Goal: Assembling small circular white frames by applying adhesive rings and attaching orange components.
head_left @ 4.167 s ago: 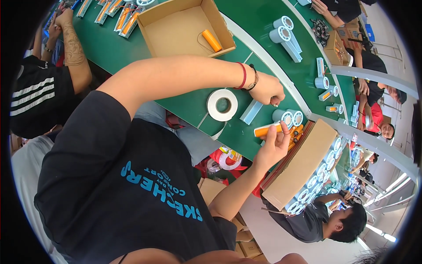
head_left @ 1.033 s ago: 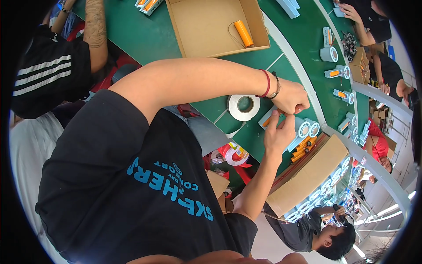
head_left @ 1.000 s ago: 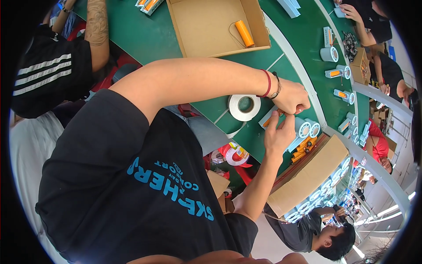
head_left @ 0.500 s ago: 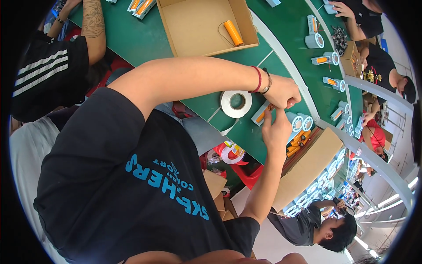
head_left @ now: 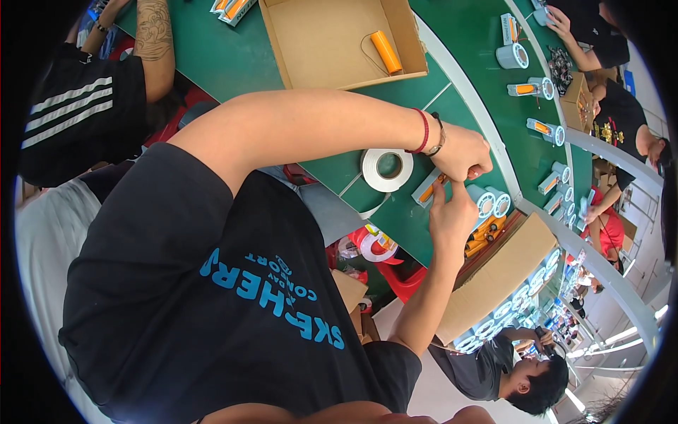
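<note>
My left hand (head_left: 463, 155), with a red cord and a dark bracelet at the wrist, is closed, knuckles up. It meets my right hand (head_left: 453, 212), whose thumb and fingers are bent together. What they pinch is hidden. Under and beside them lies a pale box-shaped housing (head_left: 424, 192) with an orange part in it, on the green table (head_left: 332, 167); my right thumb is close to its end. Left of the housing lies a roll of white tape (head_left: 373, 179), its loose end trailing to the table edge. Round pale housings (head_left: 486, 203) stand just right of my hands.
An open cardboard box (head_left: 325, 49) holding an orange wired cylinder (head_left: 385, 52) is beyond my left forearm. Orange cylinders (head_left: 487, 233) lie beside a cardboard carton (head_left: 498, 283) at right. Similar units stand past a pale rail (head_left: 472, 99). Co-workers sit around; a red stool (head_left: 408, 281) is below.
The whole view has shifted slightly, so things sit a little further right. My hands stay together at the pale housing; my right fingertips now sit closer under my left hand.
</note>
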Demonstrator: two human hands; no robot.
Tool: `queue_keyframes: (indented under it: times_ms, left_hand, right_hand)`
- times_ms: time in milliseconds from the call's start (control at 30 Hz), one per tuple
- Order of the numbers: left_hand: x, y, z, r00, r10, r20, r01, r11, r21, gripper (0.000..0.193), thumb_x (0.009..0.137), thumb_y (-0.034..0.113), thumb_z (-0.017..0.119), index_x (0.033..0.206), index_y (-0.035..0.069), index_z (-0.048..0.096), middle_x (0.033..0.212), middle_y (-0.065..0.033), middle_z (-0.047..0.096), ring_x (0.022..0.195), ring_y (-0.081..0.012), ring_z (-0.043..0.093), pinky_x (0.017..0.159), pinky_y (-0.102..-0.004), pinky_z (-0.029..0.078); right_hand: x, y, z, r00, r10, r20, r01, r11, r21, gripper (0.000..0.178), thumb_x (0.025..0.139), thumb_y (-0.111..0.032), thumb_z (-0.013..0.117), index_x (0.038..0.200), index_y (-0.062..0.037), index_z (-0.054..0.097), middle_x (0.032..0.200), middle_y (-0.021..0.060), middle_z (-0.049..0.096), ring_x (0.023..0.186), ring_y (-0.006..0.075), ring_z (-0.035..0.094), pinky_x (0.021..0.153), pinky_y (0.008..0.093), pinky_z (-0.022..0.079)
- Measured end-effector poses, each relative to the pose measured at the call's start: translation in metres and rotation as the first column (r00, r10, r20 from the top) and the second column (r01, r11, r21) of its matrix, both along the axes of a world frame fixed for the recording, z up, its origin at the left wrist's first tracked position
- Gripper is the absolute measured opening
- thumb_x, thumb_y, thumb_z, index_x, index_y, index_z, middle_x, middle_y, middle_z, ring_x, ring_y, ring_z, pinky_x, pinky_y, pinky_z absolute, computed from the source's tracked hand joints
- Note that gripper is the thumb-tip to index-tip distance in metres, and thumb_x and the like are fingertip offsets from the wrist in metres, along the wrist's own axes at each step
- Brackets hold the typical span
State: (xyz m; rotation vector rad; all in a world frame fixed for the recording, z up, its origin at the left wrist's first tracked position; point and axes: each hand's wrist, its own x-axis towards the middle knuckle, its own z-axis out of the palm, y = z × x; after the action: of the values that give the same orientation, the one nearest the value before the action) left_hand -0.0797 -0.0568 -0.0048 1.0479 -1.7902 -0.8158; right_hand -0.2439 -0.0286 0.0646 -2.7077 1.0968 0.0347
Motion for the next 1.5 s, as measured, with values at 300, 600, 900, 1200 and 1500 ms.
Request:
queue_keyframes:
  times_ms: [300,600,900,1200,1500]
  left_hand:
    - [-0.011,-0.004,0.015,0.915,-0.047,0.402,0.114,0.983,-0.144,0.039,0.077,0.049,0.071,0.087,0.011,0.076,0.090,-0.0144,0.072,0.096,-0.0343,0.069,0.074,-0.0538,0.058]
    - [0.035,-0.010,0.044,0.726,0.326,0.605,-0.167,0.938,-0.304,0.016,0.083,0.025,0.068,0.093,0.015,0.076,0.114,-0.0143,0.059,0.113,-0.0349,0.055,0.072,-0.0476,0.060]
    - [0.257,-0.091,0.027,0.514,0.456,0.726,-0.619,0.783,-0.053,0.025,0.082,0.027,0.071,0.101,0.011,0.076,0.118,-0.0172,0.064,0.112,-0.0376,0.057,0.090,-0.0528,0.054]
    - [0.307,-0.067,0.085,0.560,0.383,0.735,-0.574,0.819,0.010,0.056,0.080,0.024,0.072,0.135,0.024,0.064,0.134,-0.0120,0.061,0.133,-0.0313,0.052,0.104,-0.0483,0.044]
    - [0.357,-0.059,0.046,0.061,0.067,0.996,-0.648,0.762,-0.012,0.069,0.076,0.022,0.077,0.141,0.024,0.056,0.135,-0.0051,0.063,0.131,-0.0245,0.056,0.108,-0.0585,0.036]
  right_hand:
    - [-0.016,0.014,-0.006,0.981,-0.020,0.193,0.013,0.999,0.033,0.027,0.093,-0.013,0.071,0.119,-0.0057,0.070,0.090,0.0234,0.071,0.075,0.0381,0.067,0.067,0.0453,0.051]
    - [-0.042,0.044,-0.086,0.476,-0.337,0.812,0.433,0.894,0.117,0.028,0.096,-0.002,0.062,0.122,0.0065,0.060,0.095,0.0119,0.064,0.078,0.0208,0.060,0.067,0.0303,0.051]
    - [-0.023,0.054,-0.071,0.699,-0.190,0.689,0.390,0.909,-0.145,0.011,0.094,0.002,0.062,0.105,0.0053,0.064,0.110,0.0167,0.063,0.091,0.0255,0.063,0.068,0.0311,0.053]
    - [-0.022,0.051,-0.076,0.718,-0.211,0.663,0.374,0.921,-0.113,0.005,0.091,0.008,0.062,0.093,0.0041,0.065,0.106,0.0173,0.064,0.088,0.0267,0.064,0.062,0.0296,0.052]
    - [-0.018,0.053,-0.072,0.733,-0.211,0.647,0.350,0.932,-0.092,0.006,0.090,0.008,0.063,0.093,0.0040,0.066,0.105,0.0184,0.065,0.083,0.0263,0.065,0.060,0.0297,0.052]
